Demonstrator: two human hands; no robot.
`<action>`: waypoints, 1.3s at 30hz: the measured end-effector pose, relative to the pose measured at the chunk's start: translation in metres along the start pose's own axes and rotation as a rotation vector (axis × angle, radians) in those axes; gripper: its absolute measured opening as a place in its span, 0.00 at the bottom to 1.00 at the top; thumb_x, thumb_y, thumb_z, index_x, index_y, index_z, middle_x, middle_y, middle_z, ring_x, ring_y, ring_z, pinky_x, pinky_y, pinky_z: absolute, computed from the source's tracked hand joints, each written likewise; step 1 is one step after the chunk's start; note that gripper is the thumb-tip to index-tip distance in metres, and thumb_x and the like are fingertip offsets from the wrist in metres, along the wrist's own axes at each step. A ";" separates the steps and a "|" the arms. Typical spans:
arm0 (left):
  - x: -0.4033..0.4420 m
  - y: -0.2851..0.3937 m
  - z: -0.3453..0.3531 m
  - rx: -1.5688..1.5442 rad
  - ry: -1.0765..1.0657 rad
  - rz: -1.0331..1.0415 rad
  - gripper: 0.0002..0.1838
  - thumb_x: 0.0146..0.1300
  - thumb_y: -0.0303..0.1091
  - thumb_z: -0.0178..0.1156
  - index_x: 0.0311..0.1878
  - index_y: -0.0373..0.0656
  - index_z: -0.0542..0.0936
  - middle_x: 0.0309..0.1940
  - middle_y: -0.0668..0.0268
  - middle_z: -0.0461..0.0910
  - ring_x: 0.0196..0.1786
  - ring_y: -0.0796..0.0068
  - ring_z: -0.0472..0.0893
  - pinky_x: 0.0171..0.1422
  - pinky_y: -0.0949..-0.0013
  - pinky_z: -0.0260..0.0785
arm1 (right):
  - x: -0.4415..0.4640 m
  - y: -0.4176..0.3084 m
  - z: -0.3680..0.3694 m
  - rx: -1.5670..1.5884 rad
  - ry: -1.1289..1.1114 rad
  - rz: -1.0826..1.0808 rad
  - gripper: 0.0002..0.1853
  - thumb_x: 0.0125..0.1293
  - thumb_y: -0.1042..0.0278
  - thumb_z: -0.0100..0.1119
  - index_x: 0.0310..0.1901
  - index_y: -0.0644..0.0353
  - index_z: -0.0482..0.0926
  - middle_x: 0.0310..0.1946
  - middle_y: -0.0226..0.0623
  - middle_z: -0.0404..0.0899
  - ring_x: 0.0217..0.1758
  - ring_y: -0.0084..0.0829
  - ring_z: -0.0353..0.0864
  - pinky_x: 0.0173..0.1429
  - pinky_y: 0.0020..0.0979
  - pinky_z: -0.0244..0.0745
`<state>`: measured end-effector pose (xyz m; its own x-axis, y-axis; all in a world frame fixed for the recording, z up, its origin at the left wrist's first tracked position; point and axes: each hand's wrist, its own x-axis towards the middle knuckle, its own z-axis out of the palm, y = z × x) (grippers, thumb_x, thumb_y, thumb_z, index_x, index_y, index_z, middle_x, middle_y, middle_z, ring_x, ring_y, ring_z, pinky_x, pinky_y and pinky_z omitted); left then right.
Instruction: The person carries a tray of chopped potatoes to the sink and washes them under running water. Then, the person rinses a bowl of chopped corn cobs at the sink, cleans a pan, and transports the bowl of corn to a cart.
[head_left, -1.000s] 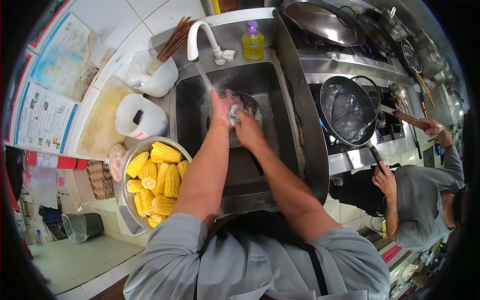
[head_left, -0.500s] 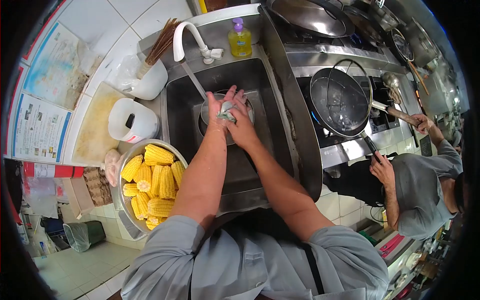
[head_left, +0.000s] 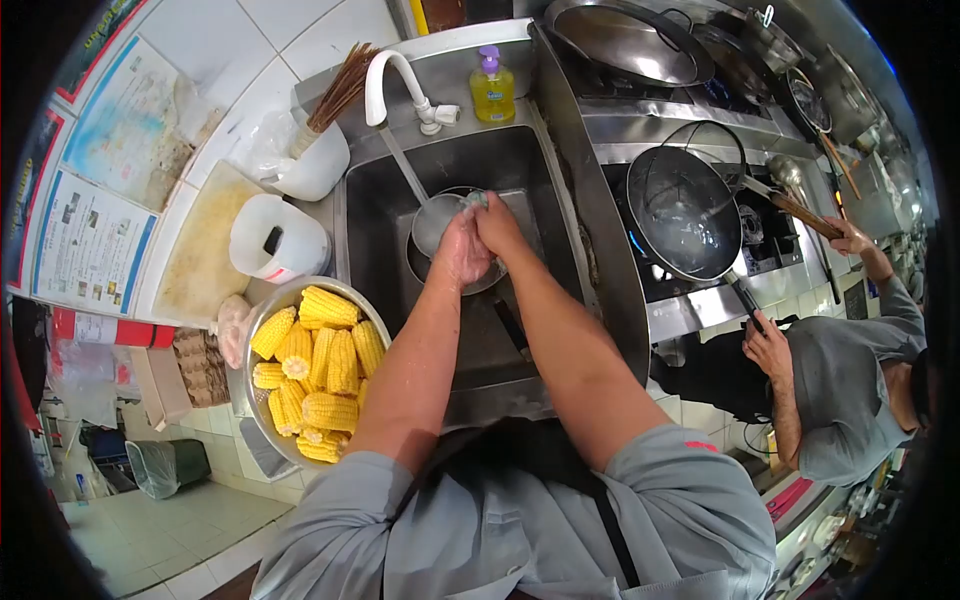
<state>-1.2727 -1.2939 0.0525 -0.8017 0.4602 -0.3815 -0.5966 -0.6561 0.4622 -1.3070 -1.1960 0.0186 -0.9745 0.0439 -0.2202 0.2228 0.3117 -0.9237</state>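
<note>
Over the sink (head_left: 380, 330), my left hand (head_left: 460, 252) and my right hand (head_left: 500, 225) are pressed together. A small crumpled pale-green piece (head_left: 479, 200), perhaps a cloth or scrubber, shows at the top of my right hand, whose fingers close on it. The fingers of my left hand are mostly hidden behind the right. Water (head_left: 402, 160) runs from the white faucet (head_left: 376, 95) into round metal cookware (head_left: 430, 228) beneath my hands. A dark handle (head_left: 511, 326) lies in the sink nearer to me.
Left of the sink stand a metal bowl of corn cobs (head_left: 326, 362) and a cut white jug (head_left: 280, 240). A soap bottle (head_left: 492, 90) stands behind it. At right, another person (head_left: 850, 370) holds a wok (head_left: 686, 215) on the stove and a wooden-handled strainer (head_left: 800, 212).
My left hand has gone from palm up with fingers spread to pressed against my right. The pale-green piece has moved up and right. The view has shifted slightly.
</note>
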 end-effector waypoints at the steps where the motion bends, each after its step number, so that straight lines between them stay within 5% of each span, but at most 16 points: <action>1: -0.005 -0.001 0.009 0.061 0.081 0.042 0.35 0.78 0.65 0.38 0.66 0.44 0.76 0.60 0.56 0.80 0.63 0.56 0.79 0.67 0.49 0.72 | 0.000 -0.010 -0.007 0.048 -0.037 0.070 0.31 0.71 0.61 0.56 0.72 0.67 0.67 0.78 0.56 0.58 0.83 0.52 0.53 0.84 0.46 0.50; 5: 0.000 0.020 -0.001 0.083 0.140 -0.061 0.47 0.71 0.78 0.39 0.73 0.45 0.69 0.65 0.55 0.77 0.67 0.55 0.77 0.71 0.51 0.67 | -0.034 -0.016 0.022 -0.114 0.039 -0.155 0.33 0.74 0.58 0.51 0.75 0.67 0.62 0.80 0.56 0.54 0.83 0.53 0.53 0.84 0.44 0.51; 6: -0.006 0.018 0.004 0.197 0.289 -0.133 0.47 0.69 0.79 0.40 0.72 0.46 0.70 0.63 0.55 0.78 0.64 0.56 0.79 0.69 0.50 0.69 | -0.033 -0.020 0.021 0.001 0.016 -0.003 0.34 0.75 0.56 0.50 0.76 0.67 0.60 0.81 0.56 0.53 0.84 0.52 0.50 0.85 0.44 0.49; 7: -0.014 0.007 -0.003 0.112 0.301 -0.107 0.45 0.70 0.77 0.41 0.70 0.46 0.71 0.61 0.55 0.79 0.62 0.56 0.79 0.67 0.50 0.70 | -0.027 -0.038 0.003 -0.040 -0.103 0.186 0.37 0.74 0.55 0.49 0.78 0.66 0.56 0.81 0.56 0.53 0.84 0.52 0.51 0.85 0.44 0.48; 12: 0.017 0.032 -0.020 -0.239 0.230 0.141 0.34 0.74 0.70 0.44 0.58 0.47 0.77 0.52 0.57 0.83 0.53 0.58 0.83 0.57 0.49 0.76 | -0.010 -0.062 0.015 -0.144 -0.283 -0.096 0.32 0.73 0.58 0.51 0.74 0.66 0.66 0.83 0.47 0.50 0.82 0.49 0.58 0.84 0.40 0.51; 15: -0.012 0.088 -0.015 -0.218 0.567 0.347 0.25 0.75 0.60 0.47 0.53 0.47 0.78 0.48 0.58 0.83 0.48 0.61 0.83 0.53 0.50 0.77 | -0.029 -0.083 0.014 0.499 -0.611 -0.009 0.30 0.70 0.63 0.56 0.71 0.65 0.71 0.84 0.45 0.48 0.82 0.44 0.60 0.83 0.45 0.52; 16: -0.034 0.111 -0.017 -0.143 0.342 0.390 0.21 0.75 0.54 0.49 0.57 0.48 0.75 0.49 0.58 0.81 0.49 0.61 0.81 0.55 0.50 0.76 | -0.026 -0.090 0.017 0.604 -0.524 0.090 0.24 0.67 0.71 0.59 0.65 0.63 0.77 0.79 0.45 0.60 0.76 0.45 0.68 0.74 0.53 0.66; 17: -0.076 0.125 0.044 -0.089 0.628 0.516 0.23 0.74 0.52 0.49 0.60 0.45 0.71 0.52 0.57 0.78 0.53 0.59 0.78 0.57 0.51 0.74 | -0.019 -0.087 0.026 0.776 -0.517 0.131 0.20 0.67 0.73 0.58 0.61 0.63 0.78 0.74 0.45 0.64 0.73 0.45 0.70 0.70 0.54 0.70; 19: -0.102 0.160 0.061 -0.014 0.656 0.704 0.26 0.73 0.50 0.52 0.64 0.44 0.67 0.55 0.56 0.74 0.56 0.57 0.75 0.59 0.49 0.72 | 0.004 -0.075 0.054 1.117 -0.500 0.215 0.13 0.68 0.76 0.57 0.53 0.61 0.79 0.65 0.43 0.72 0.66 0.45 0.76 0.61 0.55 0.77; 20: -0.097 0.171 0.058 0.204 0.671 0.576 0.26 0.72 0.50 0.54 0.64 0.43 0.67 0.56 0.55 0.73 0.56 0.56 0.75 0.59 0.48 0.72 | 0.004 -0.082 0.069 1.155 -0.469 0.102 0.07 0.67 0.79 0.56 0.43 0.55 0.77 0.54 0.36 0.77 0.57 0.41 0.80 0.56 0.50 0.79; 25: -0.059 0.179 0.031 0.786 0.671 0.242 0.28 0.72 0.48 0.57 0.71 0.51 0.69 0.69 0.54 0.65 0.64 0.51 0.72 0.65 0.40 0.68 | 0.038 -0.078 0.111 0.878 -0.331 0.189 0.10 0.69 0.76 0.54 0.49 0.53 0.74 0.52 0.37 0.77 0.52 0.38 0.80 0.51 0.47 0.80; 29: -0.044 0.169 0.013 0.015 0.758 0.224 0.35 0.76 0.50 0.50 0.81 0.49 0.58 0.76 0.50 0.61 0.77 0.42 0.63 0.75 0.35 0.58 | 0.038 0.017 0.092 0.793 -0.183 0.625 0.13 0.70 0.69 0.56 0.55 0.52 0.74 0.46 0.34 0.79 0.45 0.38 0.80 0.49 0.46 0.81; 31: -0.035 0.154 -0.005 0.120 0.806 0.196 0.39 0.77 0.51 0.49 0.83 0.47 0.50 0.79 0.48 0.57 0.81 0.42 0.57 0.80 0.33 0.48 | 0.033 0.033 0.093 0.909 -0.076 0.761 0.13 0.70 0.69 0.56 0.55 0.54 0.76 0.42 0.33 0.81 0.43 0.38 0.81 0.49 0.44 0.81; 35: 0.022 0.119 -0.042 -0.130 0.867 0.210 0.31 0.75 0.56 0.51 0.70 0.43 0.69 0.69 0.50 0.72 0.68 0.47 0.73 0.66 0.31 0.65 | 0.071 0.008 0.116 1.086 -0.303 0.452 0.11 0.72 0.71 0.52 0.53 0.55 0.79 0.40 0.36 0.82 0.40 0.36 0.83 0.44 0.42 0.82; 37: 0.054 0.104 -0.083 -0.126 0.466 0.137 0.30 0.75 0.62 0.48 0.66 0.47 0.71 0.61 0.54 0.79 0.61 0.48 0.77 0.58 0.32 0.71 | 0.094 -0.016 0.122 1.043 -0.203 0.368 0.12 0.73 0.71 0.51 0.53 0.56 0.80 0.39 0.36 0.83 0.40 0.37 0.84 0.44 0.40 0.82; 39: 0.051 0.114 -0.080 -0.094 0.413 0.080 0.33 0.75 0.65 0.44 0.69 0.49 0.68 0.64 0.52 0.76 0.64 0.45 0.76 0.58 0.30 0.71 | 0.084 -0.043 0.100 0.358 -0.269 0.107 0.15 0.71 0.64 0.55 0.55 0.59 0.80 0.46 0.49 0.85 0.48 0.49 0.85 0.52 0.47 0.80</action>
<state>-1.3783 -1.3929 0.0214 -0.7515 0.1406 -0.6446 -0.5121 -0.7403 0.4355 -1.3960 -1.3005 0.0086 -0.9139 -0.2050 -0.3504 0.3639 -0.0310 -0.9309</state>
